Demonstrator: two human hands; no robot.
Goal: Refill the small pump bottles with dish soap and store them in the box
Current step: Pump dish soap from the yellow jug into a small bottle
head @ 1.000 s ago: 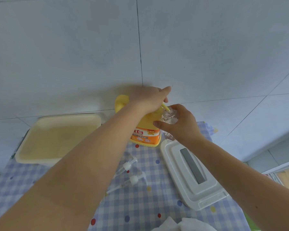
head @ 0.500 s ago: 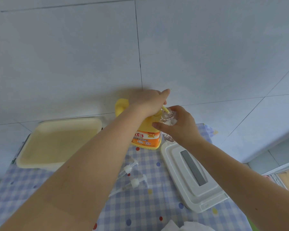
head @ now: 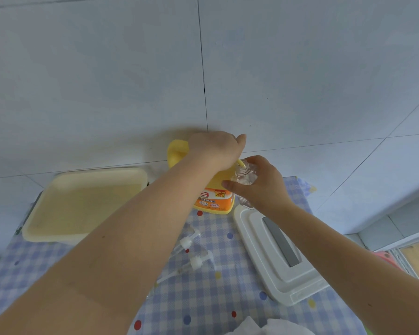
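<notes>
While the left hand (head: 215, 148) presses down on the top of the yellow dish soap jug (head: 214, 189), fingers curled over the pump head with the forefinger stretched out toward the wall, the right hand (head: 259, 184) grips a small clear bottle (head: 244, 176) with thumb and fingers wrapped round its body. That bottle is tilted, its open neck held up against the jug's yellow spout (head: 240, 163), whose tip sits at the mouth. It hovers just beside the jug's right shoulder, above the far end of a white box lid (head: 271, 252) with a grey strip along its middle. How much soap is inside the bottle cannot be told; it looks mostly clear.

The jug stands upright on a blue-and-white checked tablecloth (head: 203, 298) with coloured dots, close to the tiled wall (head: 203, 68), its orange label facing the camera. To the left lies a shallow cream box (head: 82, 204), open side up. Between the forearms, 2 white pump tops (head: 186, 243) (head: 196, 262) with their thin dip tubes lie loose on the cloth, near each other and well apart from the bottle in the hand. A crumpled white tissue (head: 264, 327) shows at the bottom edge of the view.
</notes>
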